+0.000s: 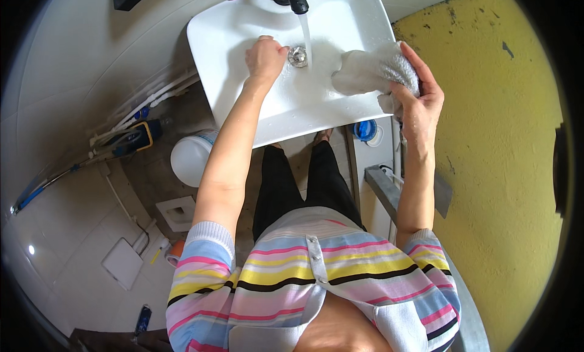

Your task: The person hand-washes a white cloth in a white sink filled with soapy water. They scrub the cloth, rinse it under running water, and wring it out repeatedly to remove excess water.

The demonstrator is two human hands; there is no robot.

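Observation:
Water runs from a black faucet [294,0] into a white sink [267,133], beside its metal drain [298,56]. Over the basin, just left of the drain, is my left hand [266,61]. Its fingers are curled under, and whatever they may hold is hidden. At the basin's right side my right hand [421,102] grips a wet, light grey towel [380,69], thumb on the near side and fingers around the right end. The towel's bunched left part hangs over the basin, to the right of the stream.
A textured yellow wall [499,121] borders the sink on the right. Below on the left stands a white bucket [190,160]. A blue lid [364,130] shows under the sink's front right corner, near a grey metal bar [383,191]. Pipes [152,99] run along the left wall.

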